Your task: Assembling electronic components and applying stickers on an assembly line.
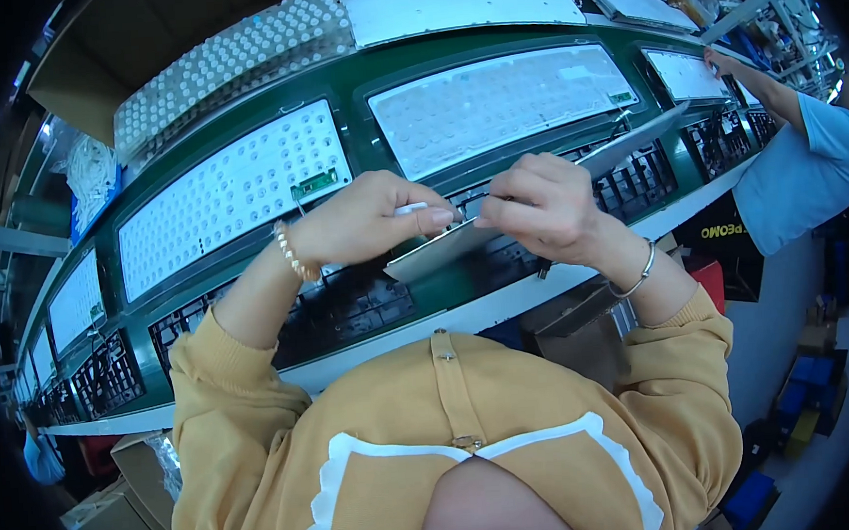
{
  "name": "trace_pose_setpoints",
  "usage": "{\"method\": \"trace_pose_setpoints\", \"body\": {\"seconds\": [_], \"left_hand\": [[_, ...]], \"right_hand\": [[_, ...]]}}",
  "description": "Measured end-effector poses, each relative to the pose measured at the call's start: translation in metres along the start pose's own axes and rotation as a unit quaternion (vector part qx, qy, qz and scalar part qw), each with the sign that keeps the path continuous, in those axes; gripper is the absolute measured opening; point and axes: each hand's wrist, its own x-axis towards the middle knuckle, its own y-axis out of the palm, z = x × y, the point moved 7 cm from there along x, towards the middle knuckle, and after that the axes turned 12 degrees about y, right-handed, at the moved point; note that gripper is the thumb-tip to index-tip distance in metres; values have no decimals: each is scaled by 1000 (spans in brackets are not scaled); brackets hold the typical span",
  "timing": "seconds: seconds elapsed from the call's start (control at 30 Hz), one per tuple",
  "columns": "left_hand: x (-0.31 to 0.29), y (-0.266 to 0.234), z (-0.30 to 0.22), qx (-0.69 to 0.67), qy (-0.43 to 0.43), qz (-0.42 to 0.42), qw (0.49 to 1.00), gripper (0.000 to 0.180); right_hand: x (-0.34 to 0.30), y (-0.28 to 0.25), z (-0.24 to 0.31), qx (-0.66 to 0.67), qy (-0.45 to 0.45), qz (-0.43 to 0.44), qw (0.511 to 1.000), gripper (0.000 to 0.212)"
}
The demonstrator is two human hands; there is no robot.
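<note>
Both hands meet over the near side of the green bench, at a thin pale panel (432, 254) tilted up on its edge. My left hand (368, 218) is closed, thumb and fingers pinched around a small white piece (411, 207) whose kind I cannot make out. Opposite it, my right hand (545, 207) has its fingers curled in a pinch at the panel's upper edge. A short dark cable (471, 200) shows between the hands. Behind my left wrist lies a white board with rows of round lenses (231, 194) and a small green circuit board (316, 183).
Another lens board (507, 104) lies beyond my hands. Black slotted frames (350, 313) line the bench's near edge. Dotted sheets (237, 63) and a white panel (462, 2) are at the back. A co-worker in a blue shirt (794, 179) reaches over a board at right.
</note>
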Motion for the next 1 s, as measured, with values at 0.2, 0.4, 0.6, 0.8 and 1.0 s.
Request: {"method": "trace_pose_setpoints", "body": {"seconds": [0.2,0.4,0.6,0.8,1.0], "left_hand": [[10,7,25,7,27,33,999,22],[20,2,10,33,37,43,998,29],[31,7,-21,156,106,83,979,18],[38,0,-30,361,90,71,925,18],[53,-44,0,356,67,-34,931,22]], "right_hand": [[-14,2,12,-42,28,-110,993,7],[-20,3,15,-103,82,-96,987,8],[-15,-5,12,-128,140,-52,981,10],[-17,-10,16,-143,104,-104,979,12],[-37,8,17,-33,144,-28,989,21]]}}
